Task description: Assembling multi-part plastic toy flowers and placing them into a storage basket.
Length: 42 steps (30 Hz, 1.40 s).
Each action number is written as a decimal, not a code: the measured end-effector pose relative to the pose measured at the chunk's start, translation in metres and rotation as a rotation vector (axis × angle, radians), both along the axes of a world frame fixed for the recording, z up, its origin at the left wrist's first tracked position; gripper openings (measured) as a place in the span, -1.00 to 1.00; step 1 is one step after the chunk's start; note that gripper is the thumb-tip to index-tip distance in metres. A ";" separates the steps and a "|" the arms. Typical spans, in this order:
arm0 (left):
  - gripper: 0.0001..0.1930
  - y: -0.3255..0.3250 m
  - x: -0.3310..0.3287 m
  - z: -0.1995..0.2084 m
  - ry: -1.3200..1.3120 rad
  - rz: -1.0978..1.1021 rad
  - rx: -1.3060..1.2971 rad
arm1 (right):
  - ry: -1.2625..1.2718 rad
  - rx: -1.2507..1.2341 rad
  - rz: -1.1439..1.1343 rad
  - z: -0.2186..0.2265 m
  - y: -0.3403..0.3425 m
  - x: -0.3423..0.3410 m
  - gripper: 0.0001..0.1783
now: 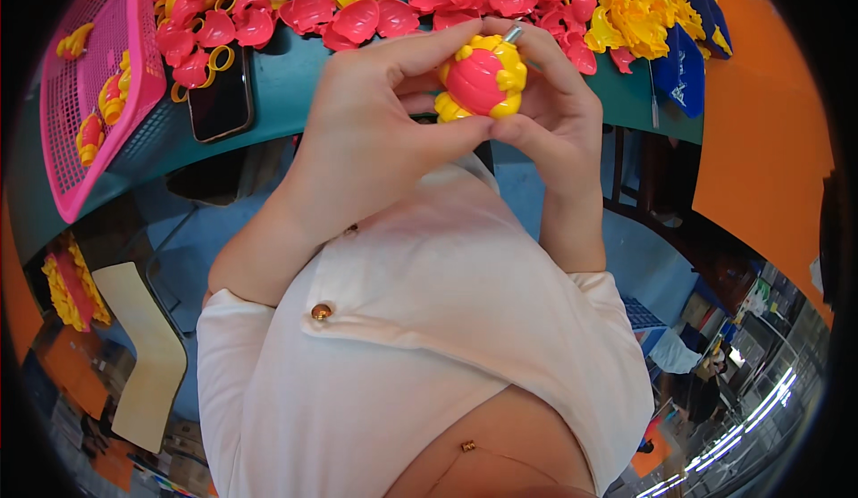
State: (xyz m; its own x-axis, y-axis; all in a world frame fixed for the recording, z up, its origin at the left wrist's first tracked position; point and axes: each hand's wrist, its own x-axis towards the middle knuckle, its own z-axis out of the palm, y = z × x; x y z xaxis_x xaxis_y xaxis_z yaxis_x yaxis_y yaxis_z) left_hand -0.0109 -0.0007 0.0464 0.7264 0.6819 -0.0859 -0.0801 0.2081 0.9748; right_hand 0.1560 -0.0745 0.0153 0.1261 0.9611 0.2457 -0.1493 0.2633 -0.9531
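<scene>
Both my hands hold a rounded plastic piece, pink in the middle with yellow wavy trim, above the near edge of the table. My left hand curls around its left side, and my right hand grips the right side. The two thumb tips meet at its lower edge. A short silver metal pin stands out at the top right of the piece, near my right fingers. The fingertips behind the piece are partly hidden. Just beyond my hands lie loose pink shell-shaped parts in a heap.
A pink mesh basket at the left holds several pink-and-yellow pieces. Next to it a dark phone lies on the green table. Yellow parts and a blue packet-like thing are at the far right, beside an orange surface.
</scene>
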 end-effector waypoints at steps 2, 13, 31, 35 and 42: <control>-0.35 -0.001 0.003 -0.005 0.000 0.121 0.179 | 0.008 0.029 -0.006 -0.004 -0.001 0.005 -0.33; -0.50 0.007 -0.008 -0.035 -0.089 0.281 0.629 | 0.499 0.038 -0.236 -0.021 0.005 -0.035 -0.38; -0.84 -0.002 -0.105 -0.057 0.165 0.671 0.308 | -1.062 0.287 -0.218 -0.008 0.122 -0.075 -0.81; -0.84 0.005 -0.107 -0.055 0.181 0.681 0.295 | -1.146 0.401 0.040 -0.021 0.139 -0.127 -0.81; -0.81 0.018 -0.118 -0.055 0.227 0.766 0.390 | -0.704 0.069 0.183 0.006 0.131 -0.119 -0.88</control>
